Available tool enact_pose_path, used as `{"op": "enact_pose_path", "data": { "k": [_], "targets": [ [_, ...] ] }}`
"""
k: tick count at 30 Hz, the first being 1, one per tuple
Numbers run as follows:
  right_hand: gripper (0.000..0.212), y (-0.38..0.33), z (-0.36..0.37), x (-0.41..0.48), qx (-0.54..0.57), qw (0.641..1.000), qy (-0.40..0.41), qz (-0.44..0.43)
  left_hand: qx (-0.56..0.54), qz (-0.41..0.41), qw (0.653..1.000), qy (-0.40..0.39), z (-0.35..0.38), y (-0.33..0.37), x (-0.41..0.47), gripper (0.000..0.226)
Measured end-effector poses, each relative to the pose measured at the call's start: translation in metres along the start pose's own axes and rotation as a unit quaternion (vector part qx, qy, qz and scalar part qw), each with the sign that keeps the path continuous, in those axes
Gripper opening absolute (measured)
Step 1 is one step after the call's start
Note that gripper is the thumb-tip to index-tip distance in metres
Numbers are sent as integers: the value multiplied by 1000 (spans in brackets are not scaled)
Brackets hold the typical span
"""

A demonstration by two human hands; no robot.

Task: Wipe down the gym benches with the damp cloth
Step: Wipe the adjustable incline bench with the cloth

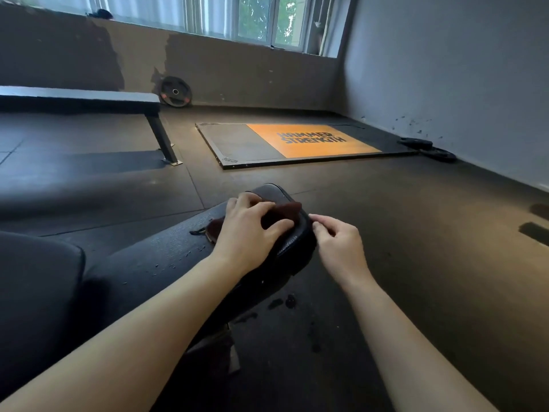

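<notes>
Left hand (252, 230) grips the limp, damp maroon cloth (285, 210), bunched on the gym bench pad's (166, 248) rounded end. Right hand (335, 242) curls at the edge, pinch unclear. The cloth is best held palm-down from above.

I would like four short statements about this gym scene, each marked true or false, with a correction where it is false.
1. The left hand holds the cloth on the bench pad. True.
2. The cloth is white. False: it is dark red.
3. A weight plate leans against the wall below the window. True.
4. The floor platform has a blue panel. False: its panel is orange.
</notes>
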State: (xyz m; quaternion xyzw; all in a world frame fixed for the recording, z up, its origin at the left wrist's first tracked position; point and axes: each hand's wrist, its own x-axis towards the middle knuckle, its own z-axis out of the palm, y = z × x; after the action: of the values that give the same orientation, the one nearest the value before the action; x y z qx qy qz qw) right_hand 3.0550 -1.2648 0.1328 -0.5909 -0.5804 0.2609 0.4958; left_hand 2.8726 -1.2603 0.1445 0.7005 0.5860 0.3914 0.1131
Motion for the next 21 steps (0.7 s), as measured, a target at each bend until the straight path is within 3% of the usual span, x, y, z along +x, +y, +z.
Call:
{"op": "enact_pose_path", "data": {
  "k": [6,13,16,21],
  "targets": [
    [24,5,-6,-3,46,998,2,-36,-2,-31,999,39,8,9,0,47],
    [20,5,-2,6,42,997,16,-66,-29,44,998,37,17,9,9,28],
    [19,4,-3,11,21,998,14,-63,-59,14,997,45,21,6,27,17],
    [18,-4,1,15,-40,997,30,-62,-54,-66,995,59,20,3,68,19]
  ]
}}
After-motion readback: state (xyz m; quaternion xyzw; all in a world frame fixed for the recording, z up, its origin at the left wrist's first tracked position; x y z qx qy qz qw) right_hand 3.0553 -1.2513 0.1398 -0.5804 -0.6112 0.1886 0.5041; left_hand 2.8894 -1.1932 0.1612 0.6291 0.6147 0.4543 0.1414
